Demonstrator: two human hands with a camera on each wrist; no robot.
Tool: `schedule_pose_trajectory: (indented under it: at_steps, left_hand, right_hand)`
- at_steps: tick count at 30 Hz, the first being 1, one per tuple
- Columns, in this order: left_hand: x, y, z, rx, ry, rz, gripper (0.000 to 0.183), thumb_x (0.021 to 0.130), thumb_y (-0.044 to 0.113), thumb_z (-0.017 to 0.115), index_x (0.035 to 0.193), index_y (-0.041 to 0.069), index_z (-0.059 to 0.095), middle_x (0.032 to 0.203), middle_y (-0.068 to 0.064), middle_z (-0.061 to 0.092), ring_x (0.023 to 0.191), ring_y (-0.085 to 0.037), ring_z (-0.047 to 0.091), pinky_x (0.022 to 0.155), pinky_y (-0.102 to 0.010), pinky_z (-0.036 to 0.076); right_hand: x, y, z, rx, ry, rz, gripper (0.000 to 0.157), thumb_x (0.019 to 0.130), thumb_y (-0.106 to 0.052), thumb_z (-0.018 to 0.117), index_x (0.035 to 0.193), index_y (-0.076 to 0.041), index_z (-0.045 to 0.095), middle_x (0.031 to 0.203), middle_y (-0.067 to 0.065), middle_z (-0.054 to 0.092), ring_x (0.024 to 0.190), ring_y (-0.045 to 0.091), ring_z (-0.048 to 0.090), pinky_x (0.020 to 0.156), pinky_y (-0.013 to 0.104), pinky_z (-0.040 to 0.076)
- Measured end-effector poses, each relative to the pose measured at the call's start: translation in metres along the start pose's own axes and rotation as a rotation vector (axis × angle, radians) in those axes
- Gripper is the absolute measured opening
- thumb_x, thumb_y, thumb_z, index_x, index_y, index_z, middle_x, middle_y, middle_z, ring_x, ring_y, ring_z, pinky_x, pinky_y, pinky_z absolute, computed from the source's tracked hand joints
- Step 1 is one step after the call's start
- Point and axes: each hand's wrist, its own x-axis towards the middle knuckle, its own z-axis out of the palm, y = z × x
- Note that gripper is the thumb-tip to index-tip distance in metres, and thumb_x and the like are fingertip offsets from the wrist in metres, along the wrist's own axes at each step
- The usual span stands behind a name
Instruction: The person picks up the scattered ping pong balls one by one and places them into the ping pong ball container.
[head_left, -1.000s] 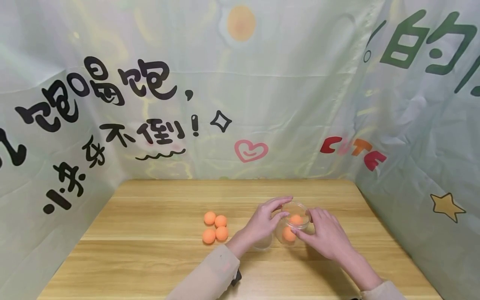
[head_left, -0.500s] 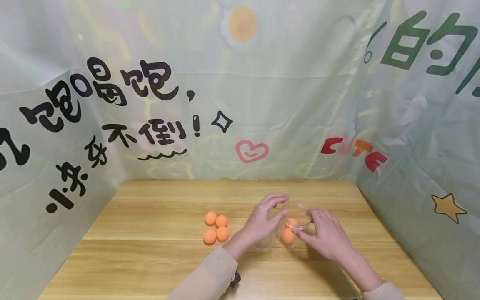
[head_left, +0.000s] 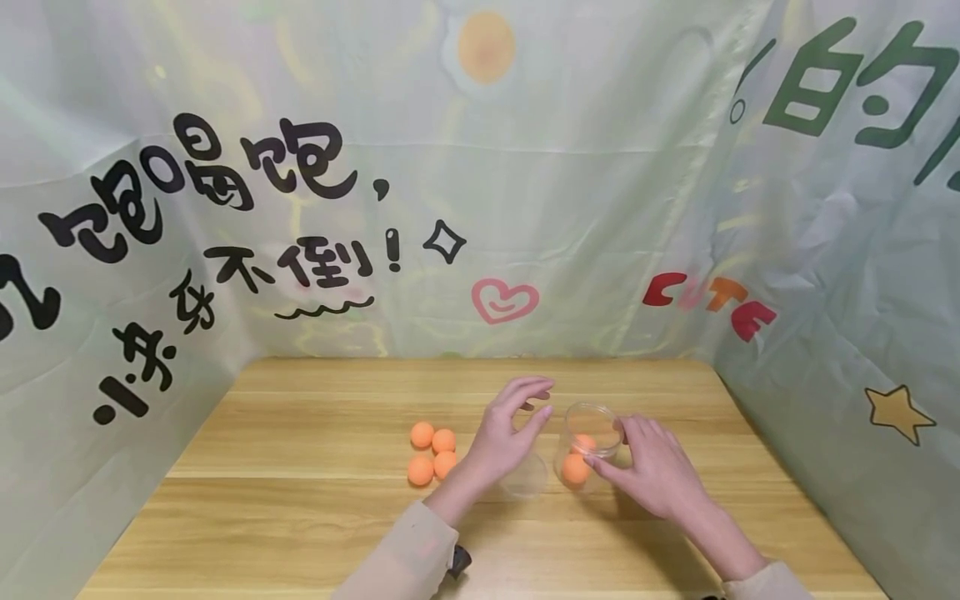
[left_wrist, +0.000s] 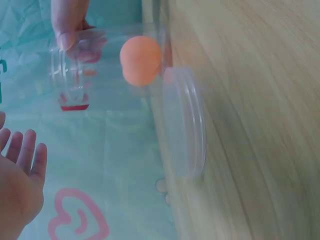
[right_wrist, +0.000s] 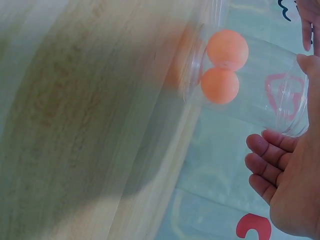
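Observation:
A clear plastic jar [head_left: 592, 427] stands upright on the table, two orange ping-pong balls [right_wrist: 220, 86] lying at its bottom. My right hand [head_left: 652, 462] grips the jar near its rim, thumb on the near side and fingers behind. Left of the jar, my left hand [head_left: 504, 429] is raised with nothing in it, its fingers apart and loosely bent. A clear round lid [left_wrist: 185, 122] lies on the table beside the jar, partly under the left hand in the head view. Several more orange ping-pong balls [head_left: 421, 470] sit in a cluster to the left, one partly hidden by the left wrist.
The wooden table [head_left: 300, 517] ends at printed cloth curtains [head_left: 585, 208] at the back and both sides. A black strap piece [head_left: 459, 561] shows at the left sleeve [head_left: 412, 546].
My left hand has drawn away from the jar's mouth to the left. Inside the jar, the upper ball has shifted and settled toward the left. My right hand keeps its grip.

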Motion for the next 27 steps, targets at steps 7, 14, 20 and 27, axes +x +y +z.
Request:
schedule_pose_trajectory:
  at_steps: [7, 14, 20, 27]
  left_hand:
    - [-0.001, 0.000, -0.014, -0.053, 0.074, 0.011, 0.035, 0.104, 0.010, 0.064, 0.138, 0.007, 0.064, 0.137, -0.009, 0.062, 0.116, -0.027, 0.066, 0.094, -0.044, 0.060]
    - [-0.011, -0.004, -0.027, -0.065, 0.105, 0.009, 0.037, 0.103, 0.009, 0.065, 0.140, 0.010, 0.064, 0.139, -0.009, 0.062, 0.115, -0.028, 0.066, 0.093, -0.049, 0.059]
    - [-0.022, -0.005, -0.043, -0.038, 0.139, -0.007, 0.038, 0.100, 0.002, 0.068, 0.138, 0.007, 0.064, 0.138, -0.012, 0.062, 0.113, -0.029, 0.066, 0.092, -0.048, 0.059]
    - [-0.028, 0.009, -0.064, 0.005, 0.175, -0.005, 0.037, 0.095, -0.010, 0.067, 0.132, -0.005, 0.064, 0.132, -0.026, 0.062, 0.109, -0.041, 0.064, 0.086, -0.058, 0.058]
  right_hand:
    - [0.001, -0.002, -0.003, 0.001, -0.016, 0.010, 0.066, 0.090, -0.063, 0.073, 0.113, -0.003, 0.062, 0.101, 0.005, 0.062, 0.092, 0.024, 0.057, 0.082, 0.050, 0.049]
    - [0.001, -0.004, -0.004, -0.003, -0.036, 0.016, 0.066, 0.090, -0.064, 0.071, 0.113, -0.003, 0.061, 0.098, 0.002, 0.059, 0.087, 0.018, 0.052, 0.077, 0.044, 0.046]
    - [0.000, -0.004, -0.004, -0.002, -0.045, 0.026, 0.069, 0.091, -0.065, 0.070, 0.116, -0.002, 0.061, 0.098, 0.003, 0.059, 0.089, 0.020, 0.054, 0.079, 0.046, 0.047]
    - [-0.001, -0.004, -0.004, 0.012, -0.057, 0.041, 0.071, 0.091, -0.067, 0.069, 0.115, -0.002, 0.061, 0.100, 0.003, 0.060, 0.092, 0.021, 0.056, 0.083, 0.050, 0.048]
